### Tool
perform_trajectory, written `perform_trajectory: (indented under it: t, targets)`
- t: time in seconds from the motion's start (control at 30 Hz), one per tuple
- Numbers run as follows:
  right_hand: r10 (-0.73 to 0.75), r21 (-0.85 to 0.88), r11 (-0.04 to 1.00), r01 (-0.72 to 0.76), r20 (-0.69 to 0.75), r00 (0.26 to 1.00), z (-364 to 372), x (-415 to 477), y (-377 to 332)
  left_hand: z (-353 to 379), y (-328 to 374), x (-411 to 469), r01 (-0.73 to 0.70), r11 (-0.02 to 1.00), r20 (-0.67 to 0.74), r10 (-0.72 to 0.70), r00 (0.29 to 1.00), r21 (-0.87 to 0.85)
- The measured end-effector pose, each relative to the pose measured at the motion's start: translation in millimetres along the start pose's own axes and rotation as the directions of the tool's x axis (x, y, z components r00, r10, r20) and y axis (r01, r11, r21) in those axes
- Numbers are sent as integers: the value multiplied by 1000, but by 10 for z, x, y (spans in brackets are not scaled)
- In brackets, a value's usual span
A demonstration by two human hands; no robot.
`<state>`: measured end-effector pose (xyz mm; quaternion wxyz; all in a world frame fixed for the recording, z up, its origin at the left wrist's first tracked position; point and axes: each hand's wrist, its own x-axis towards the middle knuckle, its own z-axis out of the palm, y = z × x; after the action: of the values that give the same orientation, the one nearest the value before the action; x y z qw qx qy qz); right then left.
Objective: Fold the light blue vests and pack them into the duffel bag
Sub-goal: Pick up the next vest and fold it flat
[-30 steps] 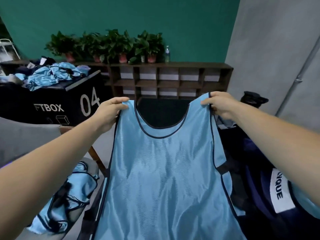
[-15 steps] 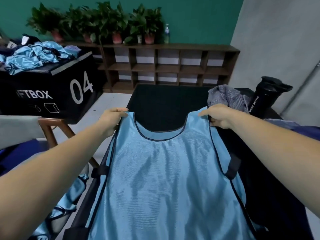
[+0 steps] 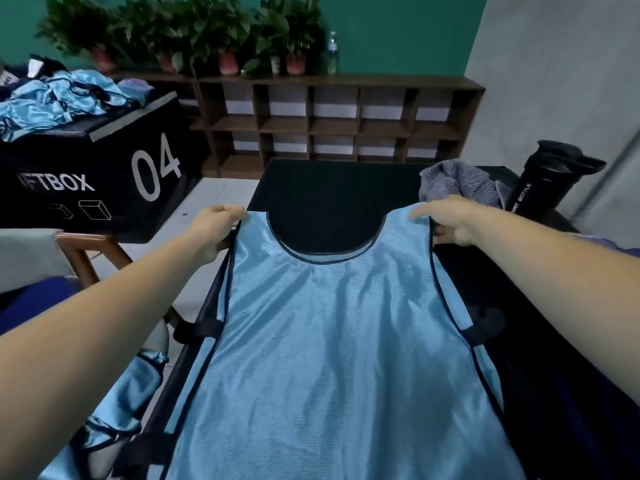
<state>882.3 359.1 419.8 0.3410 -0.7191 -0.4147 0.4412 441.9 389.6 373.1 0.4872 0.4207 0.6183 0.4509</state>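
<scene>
light blue vest (image 3: 332, 341): spread flat along the black table (image 3: 329, 188), neckline at the far end, hem running out of view at the bottom edge; dark piping round neck and armholes, black side straps at both edges.
left hand (image 3: 216, 230): pinching the vest's left shoulder tip, thumb on top, remaining fingers tucked beneath the cloth at the table's left edge.
right hand (image 3: 450, 220): grasping the right shoulder tip, thumb lying over the fabric, fingers curled round its outer edge.
striped cloth (image 3: 460, 181): crumpled on the table just beyond the right hand.
black sport bottle (image 3: 547, 181): upright beside the striped cloth, near the table's far right corner.
crumpled vests (image 3: 114, 410): same light blue, heaped low down left of the table, below the left forearm.
black box (image 3: 104, 181): marked 04, to the left, well apart from the table; vest pile (image 3: 52, 102) of the same light blue on top.
wooden shelf unit (image 3: 346, 123): against the green wall behind the table, potted plants (image 3: 194, 32) and a water bottle (image 3: 332, 51) along its top.
</scene>
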Motion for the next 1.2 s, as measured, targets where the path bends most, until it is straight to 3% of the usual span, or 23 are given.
perform_trajectory:
  t: [0.1,0.27,0.53,0.7,1.0,1.2]
  targets:
    - [6,-68,998,-4,39,999,-68,-19,-31,-44,0,7,-7,1000,12,7,1000,20]
    - [-67,-34,997,63,-139,988,-78,13,-91,9,103,15,-38,999,-23,37,999,-15]
    - [-67,-97,994,56,-116,991,-48,1,-21,90,109,102,-2,999,-47,0,999,-47]
    - [-147,-141,983,116,-241,959,-28,122,-29,70,121,194,-28,992,-81,18,997,-127]
    - [-111,-127,988,87,-196,974,-46,204,81,102,71,165,19,990,-146,-40,989,-141]
    - [-84,-62,995,75,-144,986,-89,-71,-34,143,144,-60,-35,989,-169,59,984,142]
